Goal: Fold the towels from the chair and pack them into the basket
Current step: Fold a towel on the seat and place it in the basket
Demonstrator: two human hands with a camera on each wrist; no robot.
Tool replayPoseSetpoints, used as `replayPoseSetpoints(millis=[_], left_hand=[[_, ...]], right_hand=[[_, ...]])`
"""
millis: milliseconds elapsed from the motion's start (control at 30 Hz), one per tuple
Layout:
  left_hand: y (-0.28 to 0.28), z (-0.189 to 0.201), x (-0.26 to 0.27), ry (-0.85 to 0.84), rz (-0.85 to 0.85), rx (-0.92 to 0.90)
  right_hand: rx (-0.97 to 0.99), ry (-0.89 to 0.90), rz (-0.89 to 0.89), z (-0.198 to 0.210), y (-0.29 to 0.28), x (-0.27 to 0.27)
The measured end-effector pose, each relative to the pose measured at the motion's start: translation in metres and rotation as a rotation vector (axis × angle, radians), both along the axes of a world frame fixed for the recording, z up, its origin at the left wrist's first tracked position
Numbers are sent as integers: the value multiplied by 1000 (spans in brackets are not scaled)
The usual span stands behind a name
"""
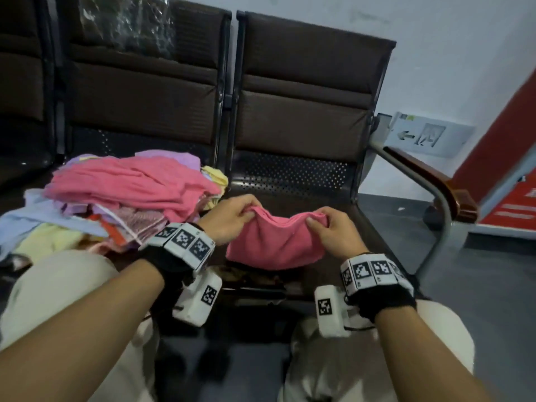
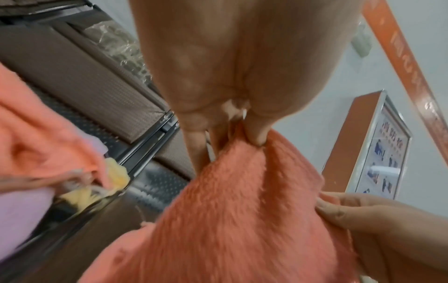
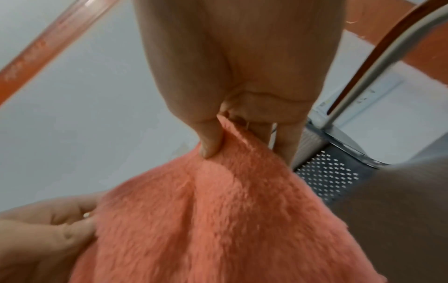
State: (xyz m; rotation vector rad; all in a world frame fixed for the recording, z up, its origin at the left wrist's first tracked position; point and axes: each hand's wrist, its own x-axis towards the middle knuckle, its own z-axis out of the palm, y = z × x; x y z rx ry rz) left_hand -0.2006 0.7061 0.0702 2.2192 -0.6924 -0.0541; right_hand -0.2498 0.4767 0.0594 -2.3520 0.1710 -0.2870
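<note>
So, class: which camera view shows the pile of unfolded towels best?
The head view: the pile of unfolded towels lies whole on the left seat. The left wrist view catches only its blurred edge; the right wrist view shows none, only the held pink towel.

Pink towel [image 1: 274,242]: fluffy, matt pile cloth. Chair seat [image 1: 293,172]: perforated dark metal. Backrest [image 1: 307,91]: matt brown padding. Right armrest [image 1: 441,181]: glossy wood on smooth grey metal tube.
</note>
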Motion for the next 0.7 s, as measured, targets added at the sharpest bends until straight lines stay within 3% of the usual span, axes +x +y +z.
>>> replayPoseSetpoints(millis=[167,533,700], left_hand=[[13,-33,-17,171,-120,179],[-4,-52,58,131,67,-111],[-16,-69,112,181,127,-120]], right_hand=[[44,142,-43,-44,1,-24],[-8,184,-136,-43,-18,48],[-43,261,-146,-51,-28,103]])
